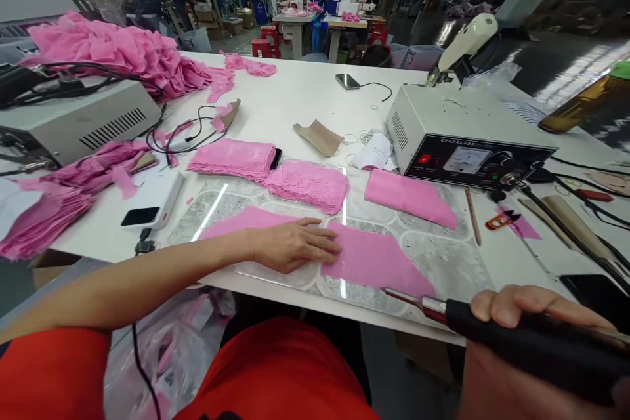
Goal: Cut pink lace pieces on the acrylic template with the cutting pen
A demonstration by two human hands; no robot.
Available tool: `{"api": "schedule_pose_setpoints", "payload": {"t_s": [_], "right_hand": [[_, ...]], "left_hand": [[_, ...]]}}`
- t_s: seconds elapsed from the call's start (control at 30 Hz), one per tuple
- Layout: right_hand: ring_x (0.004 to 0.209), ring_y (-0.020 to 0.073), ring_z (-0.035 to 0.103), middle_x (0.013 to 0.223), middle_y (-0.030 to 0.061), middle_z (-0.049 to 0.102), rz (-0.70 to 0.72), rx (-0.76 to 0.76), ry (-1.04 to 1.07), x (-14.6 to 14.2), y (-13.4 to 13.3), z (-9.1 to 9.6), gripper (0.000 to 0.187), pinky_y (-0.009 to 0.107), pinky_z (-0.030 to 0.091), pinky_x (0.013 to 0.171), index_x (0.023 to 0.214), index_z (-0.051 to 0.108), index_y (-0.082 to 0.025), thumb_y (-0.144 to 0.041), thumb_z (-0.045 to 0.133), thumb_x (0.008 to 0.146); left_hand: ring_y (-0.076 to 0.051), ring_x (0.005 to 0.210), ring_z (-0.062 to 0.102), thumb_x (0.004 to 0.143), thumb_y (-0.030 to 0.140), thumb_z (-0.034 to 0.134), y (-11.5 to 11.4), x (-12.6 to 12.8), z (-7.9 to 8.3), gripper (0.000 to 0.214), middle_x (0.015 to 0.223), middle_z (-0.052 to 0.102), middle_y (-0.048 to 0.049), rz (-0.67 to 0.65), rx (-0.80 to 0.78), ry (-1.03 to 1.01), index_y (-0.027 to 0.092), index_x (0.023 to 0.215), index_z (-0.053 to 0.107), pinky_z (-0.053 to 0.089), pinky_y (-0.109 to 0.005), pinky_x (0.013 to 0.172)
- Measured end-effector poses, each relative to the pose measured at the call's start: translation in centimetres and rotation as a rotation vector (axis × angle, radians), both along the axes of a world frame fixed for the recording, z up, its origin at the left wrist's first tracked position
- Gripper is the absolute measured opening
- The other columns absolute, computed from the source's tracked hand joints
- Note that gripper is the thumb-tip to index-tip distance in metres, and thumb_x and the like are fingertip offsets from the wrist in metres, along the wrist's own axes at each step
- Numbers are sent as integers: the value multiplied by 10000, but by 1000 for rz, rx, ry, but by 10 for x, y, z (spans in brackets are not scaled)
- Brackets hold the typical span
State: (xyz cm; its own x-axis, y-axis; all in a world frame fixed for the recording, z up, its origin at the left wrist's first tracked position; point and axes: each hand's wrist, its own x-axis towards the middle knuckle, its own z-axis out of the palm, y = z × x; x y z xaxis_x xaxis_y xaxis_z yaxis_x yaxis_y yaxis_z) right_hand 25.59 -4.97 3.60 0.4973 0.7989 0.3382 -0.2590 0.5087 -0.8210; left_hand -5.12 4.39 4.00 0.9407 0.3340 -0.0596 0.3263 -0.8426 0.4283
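My left hand (295, 244) lies flat with its fingers stretched out, over the inner ends of two flat pink fabric pieces. One fabric piece (371, 256) extends right from the fingertips; the other (246, 220) is partly hidden under my hand and forearm. In my right hand (522, 328) is a black-handled tool (457, 316) with a thin metal tip. Its tip is at the lower right edge of the right-hand piece; I cannot tell whether it touches. Under the fabric lies a shiny grey stone-patterned sheet (443, 256).
Folded pink stacks (310, 185) lie behind my left hand. A control box (467, 138) with a dial stands at the right, near orange thread snips (502, 219). Another box (83, 118) and a pink fabric heap (113, 52) occupy the left. A white power bank (167, 200) sits near the front edge.
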Motion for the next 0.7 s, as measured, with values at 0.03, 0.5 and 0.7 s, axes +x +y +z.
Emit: {"api": "schedule_pose_setpoints", "payload": {"t_s": [0.03, 0.5, 0.7], "right_hand": [[486, 144, 407, 638, 18, 512, 1, 9, -17, -12, 3, 5, 352, 358, 375, 411, 701, 666, -239, -556, 616, 555], [465, 149, 493, 668, 30, 554, 190, 38, -67, -75, 23, 12, 287, 352, 418, 387, 764, 689, -217, -414, 534, 624], [490, 139, 509, 681, 19, 549, 224, 34, -77, -81, 24, 14, 271, 334, 439, 412, 783, 682, -219, -425, 554, 663]], "left_hand": [[-213, 1403, 347, 861, 81, 395, -1, -3, -2, 529, 1435, 490, -24, 9, 7, 5, 256, 1339, 537, 176, -482, 1187], [-186, 1426, 292, 792, 6, 445, -6, -8, -21, 645, 1457, 455, 30, 45, 47, -55, 329, 1344, 528, 90, -435, 1211], [-203, 1435, 275, 838, 17, 431, -7, -8, -22, 585, 1468, 440, -4, 15, 121, -39, 273, 1354, 528, 88, -435, 1209]]}}
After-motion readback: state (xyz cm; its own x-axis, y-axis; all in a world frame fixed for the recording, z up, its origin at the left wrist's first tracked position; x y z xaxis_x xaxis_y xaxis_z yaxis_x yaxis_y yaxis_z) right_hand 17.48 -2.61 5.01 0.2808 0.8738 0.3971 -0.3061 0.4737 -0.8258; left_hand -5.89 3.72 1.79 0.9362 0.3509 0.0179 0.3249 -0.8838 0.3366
